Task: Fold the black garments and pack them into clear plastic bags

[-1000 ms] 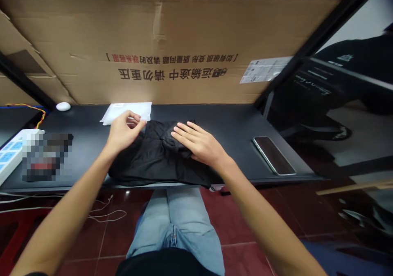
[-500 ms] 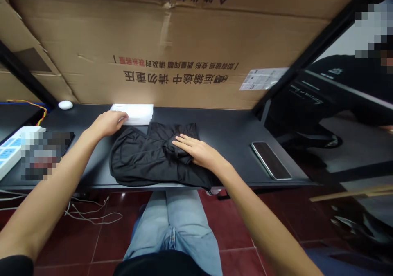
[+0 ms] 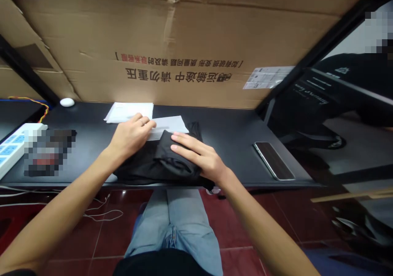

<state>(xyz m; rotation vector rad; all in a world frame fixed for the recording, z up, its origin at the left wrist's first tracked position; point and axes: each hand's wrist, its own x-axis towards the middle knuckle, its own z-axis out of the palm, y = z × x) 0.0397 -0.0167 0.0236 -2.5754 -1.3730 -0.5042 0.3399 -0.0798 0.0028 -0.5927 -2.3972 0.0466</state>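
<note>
Left hand (image 3: 130, 135), fingers pinched together, is holding the near-left edge of a flat clear plastic bag (image 3: 168, 125), which is lying just beyond and partly against the far side of the black garment (image 3: 159, 161); whether anything is inside the bag cannot be told. Right hand (image 3: 199, 157), fingers spread fairly wide and flat, is pressing down on the folded black garment, which is sitting on the near edge of the black table (image 3: 230, 133), roughly at its centre. Far left of the held bag, a second flat stack of plastic bags (image 3: 123, 111) is resting on the table, close to the cardboard. A small white round object (image 3: 67, 102) is lying further left at the far edge. A white power strip (image 3: 12, 145) is lying at the left end, beside a blurred-out patch. A dark phone (image 3: 273, 160) is lying face up to the right, well apart from the garment. A large cardboard box (image 3: 184, 43), printed with red and black characters and bearing a white label (image 3: 267, 77), is standing along the far side of the table.
</note>
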